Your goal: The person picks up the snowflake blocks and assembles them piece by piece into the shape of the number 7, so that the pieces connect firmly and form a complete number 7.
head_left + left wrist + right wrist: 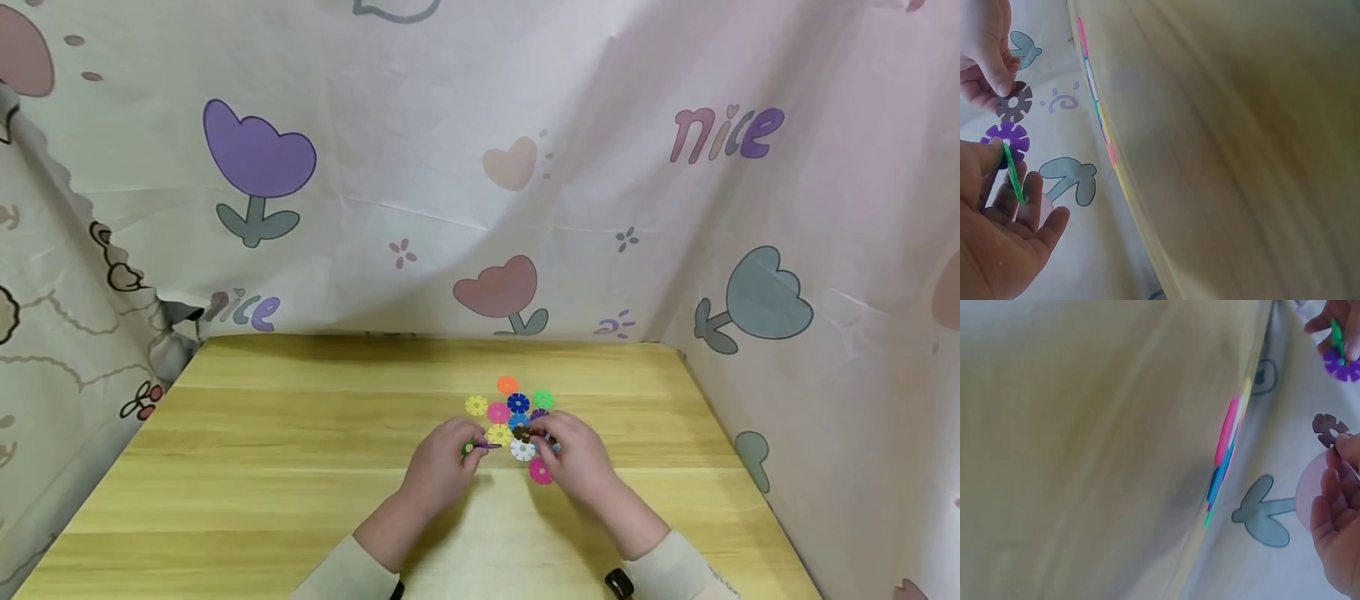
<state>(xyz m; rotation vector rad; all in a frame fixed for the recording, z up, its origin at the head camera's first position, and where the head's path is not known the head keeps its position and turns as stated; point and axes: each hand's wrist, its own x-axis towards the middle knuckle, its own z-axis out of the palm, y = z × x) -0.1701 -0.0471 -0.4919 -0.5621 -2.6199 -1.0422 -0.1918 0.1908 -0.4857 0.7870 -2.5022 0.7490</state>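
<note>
My left hand [442,463] pinches two joined notched plastic discs, a purple disc [1019,142] and a green disc [1014,178] slotted crosswise into it. A brown notched disc [1324,428] is held at its edge between the thumb and fingers of my right hand [583,460]. In the left wrist view the brown disc is close to the purple one, a small gap apart. Both hands are above the table, on either side of loose discs. Among these are a white disc [522,451], a yellow disc [498,434] and a pink disc [540,472]. My right hand covers part of the group.
Farther back on the wooden table [262,450] lie an orange disc [507,384], a dark blue disc [517,403], a light green disc [543,399] and another yellow disc [476,406]. A printed cloth [405,167] hangs behind and along the sides.
</note>
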